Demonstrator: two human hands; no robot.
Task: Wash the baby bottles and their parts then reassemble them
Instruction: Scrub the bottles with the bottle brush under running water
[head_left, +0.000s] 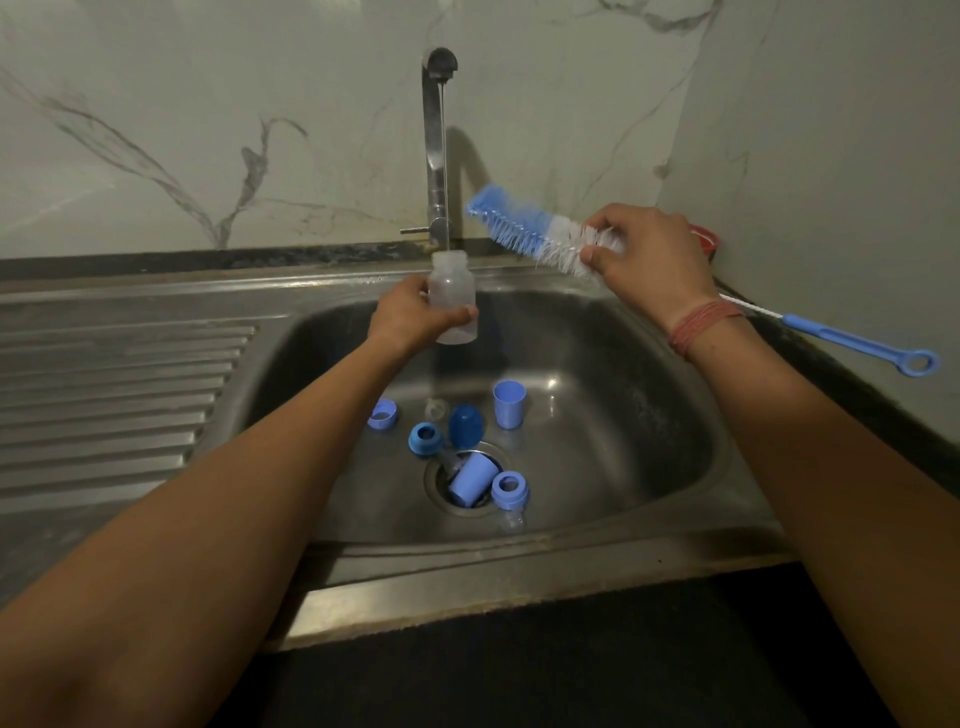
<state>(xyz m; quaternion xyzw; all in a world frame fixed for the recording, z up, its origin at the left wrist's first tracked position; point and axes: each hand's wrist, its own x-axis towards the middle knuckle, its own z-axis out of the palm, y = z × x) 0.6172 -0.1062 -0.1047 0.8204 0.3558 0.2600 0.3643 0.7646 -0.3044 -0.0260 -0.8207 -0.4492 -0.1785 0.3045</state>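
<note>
My left hand (410, 317) grips a clear baby bottle (452, 291) upright under the running tap (439, 145), and water falls into its open neck. My right hand (644, 254) pinches the bristle end of a blue and white bottle brush (524, 228), held over the sink's back right; its blue handle (862, 345) sticks out past my wrist. On the sink floor lie blue caps (508, 404) (466, 426) (470, 478), screw rings (383, 414) (425, 438) (510, 489) and clear teats (434, 408) (511, 519).
The steel sink (649, 415) has a ribbed draining board (119, 395) on its left and a dark counter (519, 665) in front. A red object (706, 239) shows behind my right hand by the wall corner. One cap lies over the drain (441, 493).
</note>
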